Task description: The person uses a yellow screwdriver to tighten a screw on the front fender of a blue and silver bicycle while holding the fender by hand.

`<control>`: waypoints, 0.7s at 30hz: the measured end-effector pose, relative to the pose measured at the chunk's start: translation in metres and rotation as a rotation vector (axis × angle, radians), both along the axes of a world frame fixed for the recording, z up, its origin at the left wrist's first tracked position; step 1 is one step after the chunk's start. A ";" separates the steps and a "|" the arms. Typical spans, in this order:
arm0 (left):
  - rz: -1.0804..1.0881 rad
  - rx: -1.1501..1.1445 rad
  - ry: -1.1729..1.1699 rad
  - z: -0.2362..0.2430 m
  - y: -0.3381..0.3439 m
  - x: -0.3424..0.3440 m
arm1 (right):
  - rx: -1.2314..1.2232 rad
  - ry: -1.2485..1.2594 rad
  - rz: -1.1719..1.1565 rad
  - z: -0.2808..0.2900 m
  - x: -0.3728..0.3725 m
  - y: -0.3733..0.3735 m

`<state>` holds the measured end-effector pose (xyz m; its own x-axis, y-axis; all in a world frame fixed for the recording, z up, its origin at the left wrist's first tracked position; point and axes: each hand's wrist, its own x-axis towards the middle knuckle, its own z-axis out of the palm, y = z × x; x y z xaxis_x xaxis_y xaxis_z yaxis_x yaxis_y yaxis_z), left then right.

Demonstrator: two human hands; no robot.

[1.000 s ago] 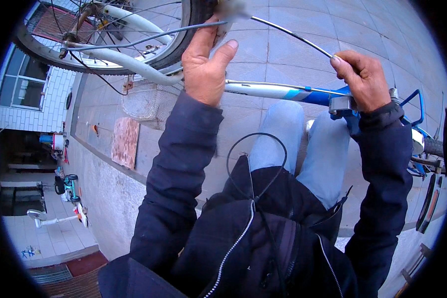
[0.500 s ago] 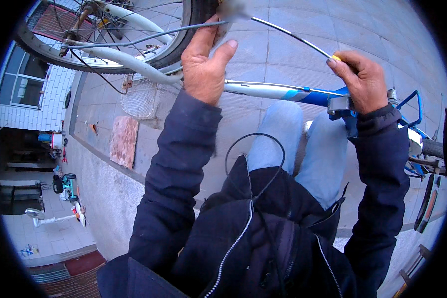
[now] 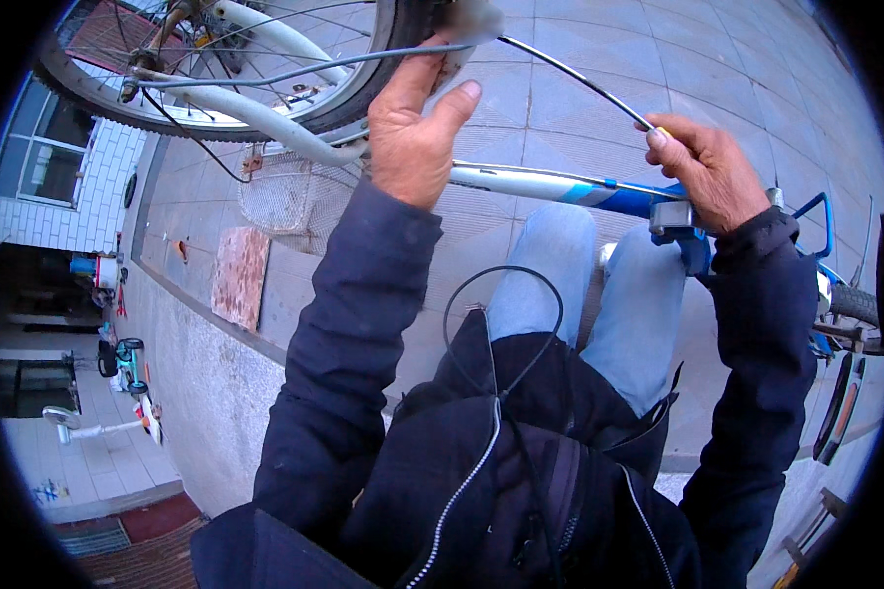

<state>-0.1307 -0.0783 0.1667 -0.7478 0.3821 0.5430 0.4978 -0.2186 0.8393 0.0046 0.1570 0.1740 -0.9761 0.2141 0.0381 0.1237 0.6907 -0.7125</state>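
Note:
A bicycle wheel [image 3: 309,120] with a dark tyre and a white fork [image 3: 255,118] fills the upper left. My left hand [image 3: 411,137] is raised beside the tyre, thumb apart, its other fingers reaching behind a grey cable [image 3: 344,61]. A blurred patch hides the fingertips and whatever they grip. From that patch a thin black-and-silver rod or cable [image 3: 580,77] slants down to my right hand [image 3: 705,167]. The right thumb and forefinger pinch its end, where a bit of yellow shows. Below runs the white-and-blue bicycle frame [image 3: 550,185], with a grey clamp-like block [image 3: 672,216] near the right wrist.
A wire mesh basket [image 3: 300,201] lies under the fork, near a reddish stone slab [image 3: 240,278] on the paving. A thin black cable loop [image 3: 502,267] hangs before my jacket. A small turquoise wheeled toy [image 3: 128,365] and a white scooter-like thing [image 3: 98,429] stand far left.
My right hand has turned and shifted slightly down and left with the rod's end, so less yellow shows. The left hand keeps its place by the tyre. The view has shifted slightly.

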 end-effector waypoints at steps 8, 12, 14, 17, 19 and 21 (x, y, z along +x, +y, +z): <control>0.024 0.009 -0.008 -0.001 -0.002 -0.001 | -0.036 -0.053 0.018 0.004 0.007 0.015; 0.011 0.010 -0.006 0.001 0.000 0.000 | -0.034 -0.125 -0.001 0.002 0.008 0.016; 0.005 0.016 -0.022 0.001 0.001 0.001 | -0.043 -0.121 -0.035 0.001 0.010 0.015; 0.006 0.013 -0.021 0.000 -0.001 0.000 | -0.018 -0.083 -0.067 0.000 0.011 0.012; 0.002 0.005 -0.007 -0.001 -0.002 -0.001 | 0.053 -0.015 -0.093 -0.002 0.013 0.010; -0.010 0.008 -0.017 0.001 0.000 0.000 | -0.052 -0.025 -0.127 -0.003 0.015 0.019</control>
<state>-0.1306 -0.0786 0.1680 -0.7527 0.3857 0.5336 0.4815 -0.2303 0.8456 0.0197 0.1760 0.1709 -0.9413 0.3375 0.0002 0.2259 0.6304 -0.7427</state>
